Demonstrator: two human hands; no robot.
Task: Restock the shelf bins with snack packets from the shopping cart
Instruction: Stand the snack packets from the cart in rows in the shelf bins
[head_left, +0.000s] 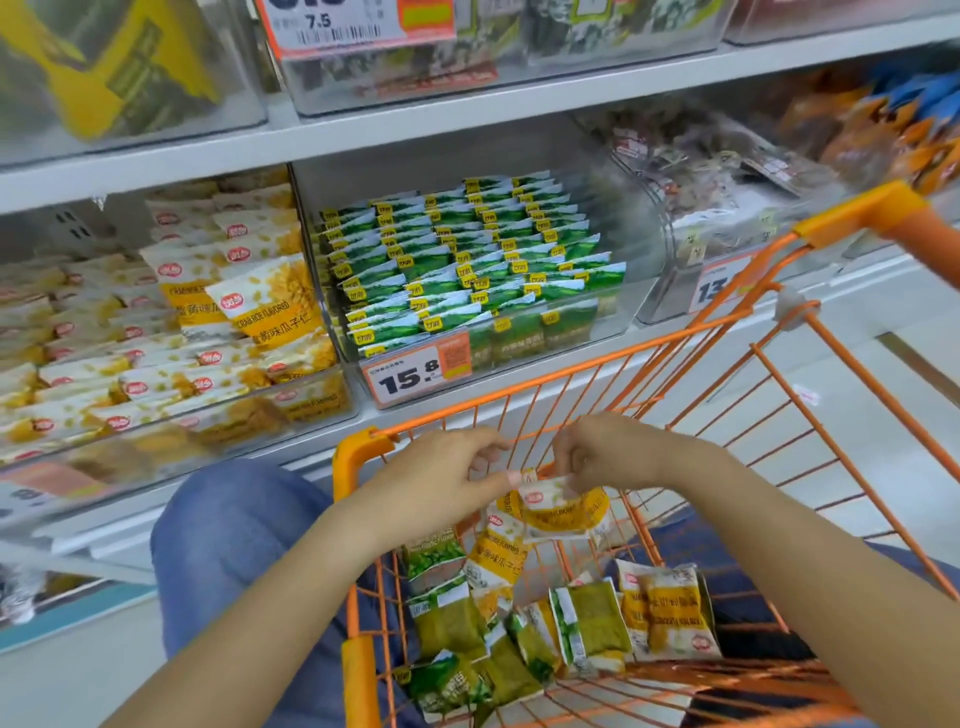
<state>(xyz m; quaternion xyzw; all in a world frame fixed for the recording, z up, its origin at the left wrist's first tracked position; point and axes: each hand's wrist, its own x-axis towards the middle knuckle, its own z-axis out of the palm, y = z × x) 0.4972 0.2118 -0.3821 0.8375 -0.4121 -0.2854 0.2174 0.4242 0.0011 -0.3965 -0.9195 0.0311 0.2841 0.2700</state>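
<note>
With my right hand (597, 457) and left hand (452, 478) both pinching the top seam of a yellow snack packet (563, 512) above the shopping cart (358, 457), I judge it light, soft and crushable: hold by the seam only.

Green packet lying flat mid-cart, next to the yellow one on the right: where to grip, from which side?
Judging by its pose, the green packet is best pinched at its pale top seam, coming straight down from above. It lies flat on the cart floor, seam end exposed toward the shelf, while the yellow packet crowds its right edge and other packets its left.
</note>
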